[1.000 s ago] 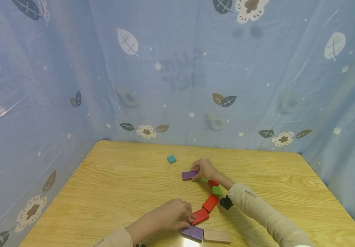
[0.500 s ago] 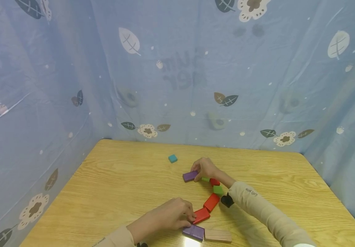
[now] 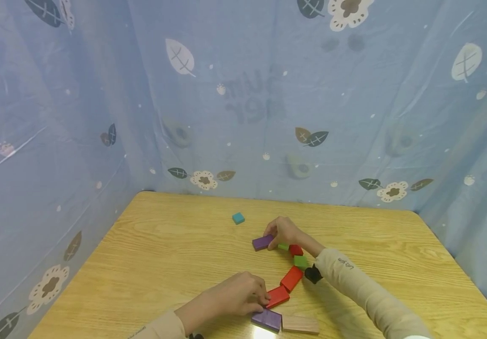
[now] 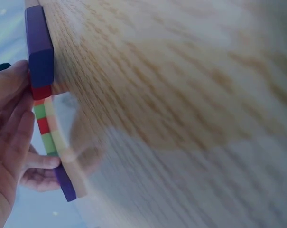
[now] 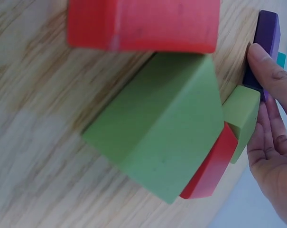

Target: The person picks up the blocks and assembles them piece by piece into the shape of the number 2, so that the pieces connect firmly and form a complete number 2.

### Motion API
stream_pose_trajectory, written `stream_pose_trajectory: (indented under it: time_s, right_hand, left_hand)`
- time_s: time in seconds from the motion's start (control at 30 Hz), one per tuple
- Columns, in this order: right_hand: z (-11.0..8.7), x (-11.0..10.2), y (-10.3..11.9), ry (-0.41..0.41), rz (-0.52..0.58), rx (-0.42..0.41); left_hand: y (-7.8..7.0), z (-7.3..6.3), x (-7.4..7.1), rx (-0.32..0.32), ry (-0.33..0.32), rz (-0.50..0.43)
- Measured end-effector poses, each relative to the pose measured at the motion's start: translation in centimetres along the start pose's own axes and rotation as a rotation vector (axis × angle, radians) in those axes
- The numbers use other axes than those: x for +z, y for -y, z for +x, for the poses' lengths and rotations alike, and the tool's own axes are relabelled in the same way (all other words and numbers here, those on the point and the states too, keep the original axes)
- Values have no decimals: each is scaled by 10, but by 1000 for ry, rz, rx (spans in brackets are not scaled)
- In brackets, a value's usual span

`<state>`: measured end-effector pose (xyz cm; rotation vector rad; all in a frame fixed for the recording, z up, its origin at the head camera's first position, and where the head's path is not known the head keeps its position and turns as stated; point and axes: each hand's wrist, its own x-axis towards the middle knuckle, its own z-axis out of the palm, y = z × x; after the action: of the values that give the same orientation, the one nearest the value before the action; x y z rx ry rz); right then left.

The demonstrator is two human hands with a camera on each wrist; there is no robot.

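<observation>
My right hand (image 3: 285, 230) pinches a flat purple block (image 3: 262, 242) on the table; the right wrist view shows the thumb along the side of that purple block (image 5: 266, 40). Lower down, my left hand (image 3: 239, 294) bends over the left end of a red block (image 3: 278, 296), thumb and fingers at its sides. The thumb tip also lies at the edge of a nearer purple block (image 3: 266, 320). In the left wrist view, my left fingers (image 4: 13, 128) partly hide the red block (image 4: 41, 91) behind the nearer purple block.
A plain wooden block (image 3: 300, 324) adjoins the nearer purple one. Another red block (image 3: 292, 278), a green block (image 3: 300, 262), a small red block (image 3: 296, 250) and a light green piece (image 3: 283, 246) continue the curve. A teal block (image 3: 238, 218) lies farther back.
The far end of the purple block in my right hand has turned slightly toward me. My left hand keeps its place; the whole view has shifted a little.
</observation>
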<state>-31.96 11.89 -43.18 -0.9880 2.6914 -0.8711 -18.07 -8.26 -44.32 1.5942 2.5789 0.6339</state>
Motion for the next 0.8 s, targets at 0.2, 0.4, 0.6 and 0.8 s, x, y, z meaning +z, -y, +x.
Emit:
stream_pose_trajectory:
  time_s: [0.2, 0.4, 0.6, 0.8]
  right_hand:
    - [0, -1, -6, 14, 8, -16]
    - [-1, -2, -10, 31, 5, -25]
    - [-2, -2, -12, 46, 13, -19]
    - [-3, -3, -10, 46, 0, -12]
  left_hand:
    - [-1, 0, -1, -5, 4, -8]
    - [-1, 0, -1, -31, 22, -23]
    - [-2, 0, 0, -39, 27, -28]
    - [-1, 0, -1, -35, 21, -28]
